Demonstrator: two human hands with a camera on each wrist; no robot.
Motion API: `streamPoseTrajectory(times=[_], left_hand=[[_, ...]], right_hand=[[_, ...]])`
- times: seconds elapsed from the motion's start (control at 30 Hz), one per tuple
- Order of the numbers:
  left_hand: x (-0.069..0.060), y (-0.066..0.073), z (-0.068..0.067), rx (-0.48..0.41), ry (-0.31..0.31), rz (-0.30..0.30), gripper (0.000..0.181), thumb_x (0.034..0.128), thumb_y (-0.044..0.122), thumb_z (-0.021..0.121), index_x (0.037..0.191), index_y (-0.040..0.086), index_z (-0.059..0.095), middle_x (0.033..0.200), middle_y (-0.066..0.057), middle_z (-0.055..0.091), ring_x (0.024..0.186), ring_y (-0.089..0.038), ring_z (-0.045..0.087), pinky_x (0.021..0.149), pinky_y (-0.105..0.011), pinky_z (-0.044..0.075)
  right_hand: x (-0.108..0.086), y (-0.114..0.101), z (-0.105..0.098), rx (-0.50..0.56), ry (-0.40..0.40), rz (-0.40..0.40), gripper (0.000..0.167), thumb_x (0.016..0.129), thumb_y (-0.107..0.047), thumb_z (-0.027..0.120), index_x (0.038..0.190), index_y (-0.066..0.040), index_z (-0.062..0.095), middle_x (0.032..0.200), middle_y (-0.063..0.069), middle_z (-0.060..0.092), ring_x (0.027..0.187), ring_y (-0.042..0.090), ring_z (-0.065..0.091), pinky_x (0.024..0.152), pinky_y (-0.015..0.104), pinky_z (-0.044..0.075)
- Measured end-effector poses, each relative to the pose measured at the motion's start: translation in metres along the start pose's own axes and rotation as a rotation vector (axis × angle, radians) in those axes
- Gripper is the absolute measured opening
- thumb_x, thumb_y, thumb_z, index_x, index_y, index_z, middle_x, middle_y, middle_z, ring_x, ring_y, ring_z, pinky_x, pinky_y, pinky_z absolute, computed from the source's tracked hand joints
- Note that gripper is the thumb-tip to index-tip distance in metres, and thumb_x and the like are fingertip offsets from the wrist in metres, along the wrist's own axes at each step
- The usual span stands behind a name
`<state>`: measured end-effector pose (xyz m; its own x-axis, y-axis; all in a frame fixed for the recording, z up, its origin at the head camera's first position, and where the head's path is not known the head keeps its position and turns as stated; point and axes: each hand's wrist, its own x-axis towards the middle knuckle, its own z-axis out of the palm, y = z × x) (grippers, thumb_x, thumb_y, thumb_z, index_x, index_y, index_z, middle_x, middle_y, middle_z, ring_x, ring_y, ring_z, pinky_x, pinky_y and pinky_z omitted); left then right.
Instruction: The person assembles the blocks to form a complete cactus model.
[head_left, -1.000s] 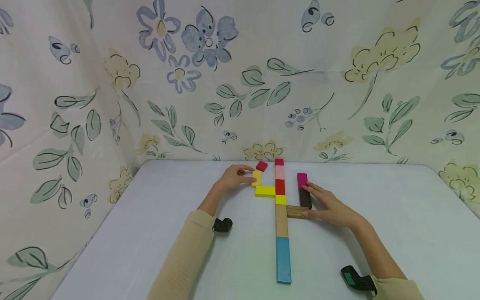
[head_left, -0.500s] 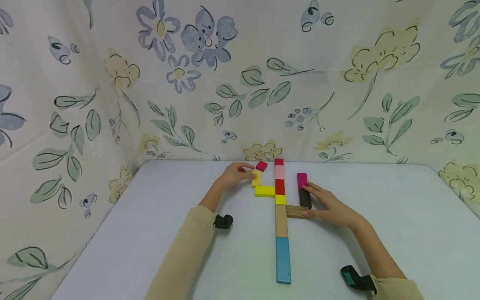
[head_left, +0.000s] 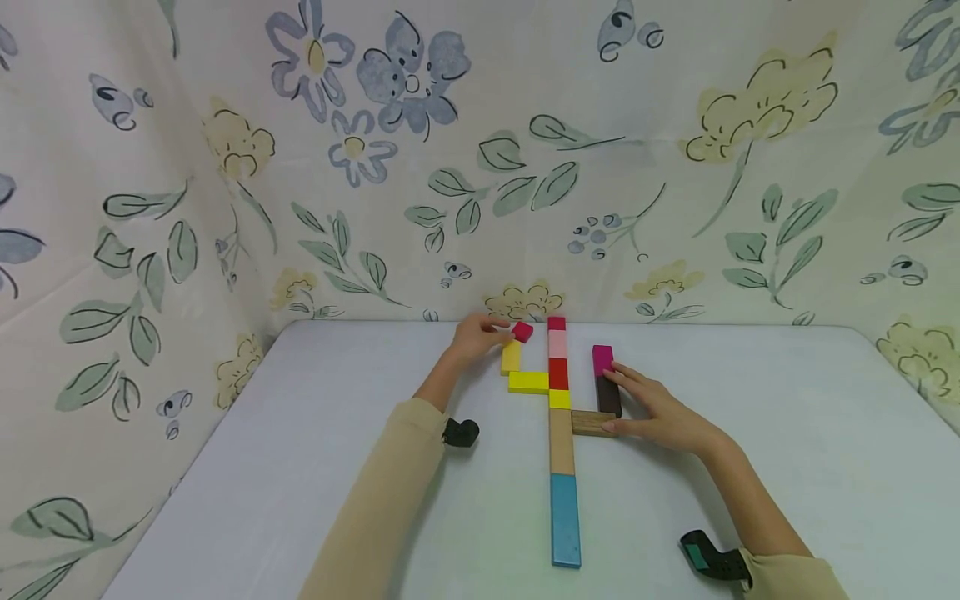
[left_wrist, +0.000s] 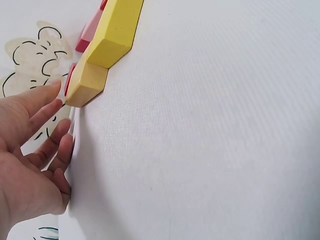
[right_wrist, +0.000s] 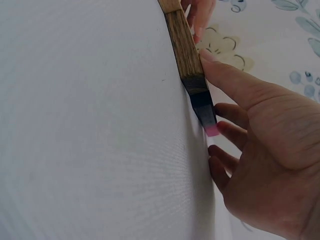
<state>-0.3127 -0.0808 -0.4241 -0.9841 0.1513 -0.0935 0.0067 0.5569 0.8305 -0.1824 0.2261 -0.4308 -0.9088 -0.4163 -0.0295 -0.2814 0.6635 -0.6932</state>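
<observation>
In the head view my left hand [head_left: 476, 337] reaches to a small crimson block [head_left: 522, 332], fingertips at its left side. That block sits tilted at the far end of a pale yellow block [head_left: 511, 357], whose near end meets a bright yellow block [head_left: 528, 382]. The left wrist view shows the fingers loosely bent, with nothing plainly pinched. My right hand [head_left: 660, 412] has its thumb against a brown wood-grain block [head_left: 594, 422]. Its other fingers touch the side of a magenta block [head_left: 603, 360] and a black block [head_left: 608, 396], which lie end to end.
A straight column runs up the middle of the white table [head_left: 300, 467]: blue block [head_left: 566, 521], tan block [head_left: 561, 442], small yellow block [head_left: 559, 399], red block [head_left: 558, 373], pink block [head_left: 557, 342] and a crimson end block [head_left: 557, 322]. Floral cloth [head_left: 525, 208] hangs behind the table.
My left hand has left the pale yellow block and moved slightly away from me and right, to the tilted crimson block. The right hand has stayed in place.
</observation>
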Motion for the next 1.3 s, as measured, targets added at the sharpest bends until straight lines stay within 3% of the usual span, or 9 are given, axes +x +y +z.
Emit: streamPoseTrajectory(times=[0.23,0.5,0.63,0.9,1.07,1.3], left_hand=[[0.009,0.003,0.009,0.018,0.029,-0.021,0.033,0.1036,0.025,0.069,0.132,0.009,0.074,0.137,-0.016,0.060,0.121,-0.033,0.055,0.105,-0.045,0.051],[0.017,0.006,0.015,0.109,0.043,-0.034,0.032,0.1036,0.030,0.069,0.131,0.016,0.076,0.136,-0.011,0.063,0.127,-0.030,0.053,0.120,-0.070,0.024],[0.018,0.006,0.016,0.118,0.043,-0.020,0.030,0.1039,0.028,0.068,0.131,0.018,0.076,0.138,-0.010,0.064,0.129,-0.030,0.054,0.123,-0.073,0.016],[0.015,0.008,0.014,0.124,0.029,-0.010,0.031,0.1050,0.025,0.066,0.134,0.019,0.075,0.143,-0.009,0.063,0.132,-0.031,0.054,0.123,-0.073,0.015],[0.014,0.007,0.013,0.090,0.040,-0.025,0.030,0.1043,0.025,0.067,0.132,0.018,0.076,0.146,-0.009,0.060,0.131,-0.031,0.052,0.122,-0.069,0.021],[0.014,0.002,0.011,-0.005,0.057,-0.031,0.029,0.1028,0.021,0.069,0.128,0.009,0.075,0.139,-0.014,0.061,0.119,-0.031,0.056,0.107,-0.045,0.050]], right_hand=[[0.000,0.000,0.000,0.002,-0.001,0.014,0.090,0.090,-0.035,0.081,0.161,0.000,0.038,0.168,0.031,0.025,0.150,0.058,0.022,0.112,0.081,0.030],[0.000,0.001,0.000,0.011,-0.004,0.003,0.090,0.090,-0.034,0.081,0.161,0.000,0.038,0.168,0.031,0.025,0.150,0.058,0.022,0.112,0.081,0.030],[0.000,0.000,0.000,0.023,-0.005,-0.001,0.088,0.090,-0.033,0.080,0.161,0.000,0.038,0.168,0.031,0.025,0.150,0.058,0.021,0.112,0.082,0.029],[0.001,0.001,0.000,0.019,-0.003,-0.003,0.088,0.091,-0.032,0.080,0.161,0.000,0.038,0.168,0.031,0.025,0.150,0.057,0.022,0.112,0.081,0.030],[0.001,0.002,0.000,0.017,-0.004,-0.003,0.088,0.091,-0.031,0.080,0.161,0.000,0.038,0.168,0.031,0.025,0.150,0.058,0.022,0.112,0.081,0.030],[0.001,0.002,0.001,0.016,-0.005,0.003,0.088,0.090,-0.032,0.080,0.161,0.000,0.038,0.168,0.030,0.025,0.150,0.058,0.022,0.112,0.081,0.030]])
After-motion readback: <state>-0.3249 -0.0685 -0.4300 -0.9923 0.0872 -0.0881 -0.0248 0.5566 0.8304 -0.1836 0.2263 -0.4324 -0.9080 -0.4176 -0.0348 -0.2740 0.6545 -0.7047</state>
